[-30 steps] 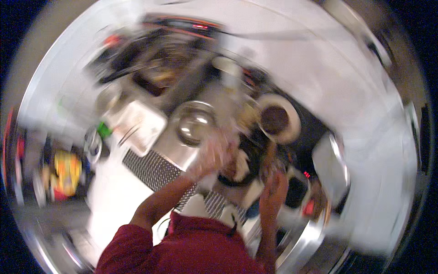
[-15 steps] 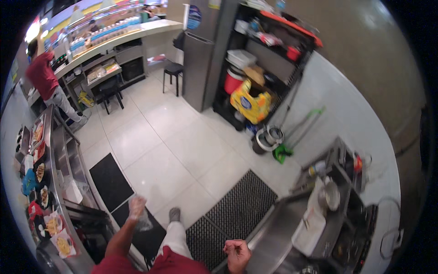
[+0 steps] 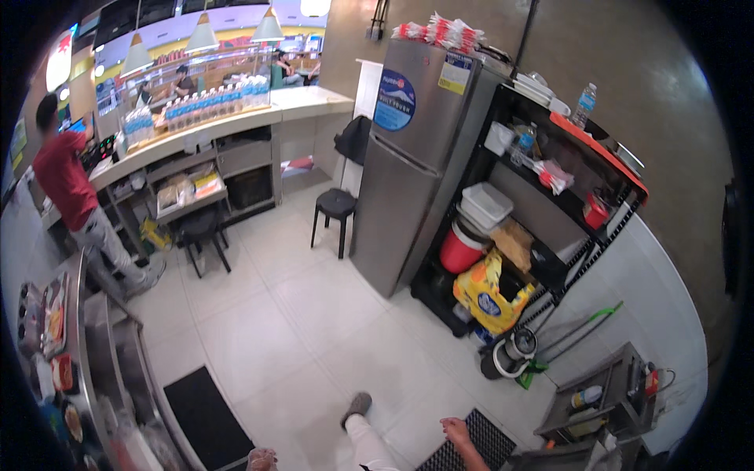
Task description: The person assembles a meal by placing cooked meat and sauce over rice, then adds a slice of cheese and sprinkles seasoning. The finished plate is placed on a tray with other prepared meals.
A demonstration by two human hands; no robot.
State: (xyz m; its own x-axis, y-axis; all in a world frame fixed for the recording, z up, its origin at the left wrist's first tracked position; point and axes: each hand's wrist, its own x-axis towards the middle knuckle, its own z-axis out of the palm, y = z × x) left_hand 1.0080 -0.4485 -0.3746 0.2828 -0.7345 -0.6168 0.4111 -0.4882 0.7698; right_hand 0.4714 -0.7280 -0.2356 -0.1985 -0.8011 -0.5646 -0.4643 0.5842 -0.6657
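My left hand (image 3: 261, 459), in a clear plastic glove, just shows at the lower edge near the black floor mat (image 3: 206, 416). The frame cuts it off, and how its fingers lie cannot be made out. My right hand (image 3: 455, 430) is ahead of my body, over the floor beside the dark perforated mat (image 3: 479, 443). Its fingers are curled in, and anything inside them is hidden. Neither hand touches anything around it. Between them one of my legs reaches forward, with a grey shoe (image 3: 357, 408) on the tiles.
A steel counter (image 3: 86, 353) with food runs along the left. Ahead stand a black stool (image 3: 336, 206), a grey refrigerator (image 3: 400, 165) and a loaded black shelf (image 3: 542, 212). A mop bucket (image 3: 506, 357) is at right. A person in red (image 3: 67, 177) stands far left by the bottle-lined counter.
My view has lifted and moved forward, bringing the refrigerator and shelf closer. Both hands sit lower in the picture, the left nearly out of it. The leg's position has changed.
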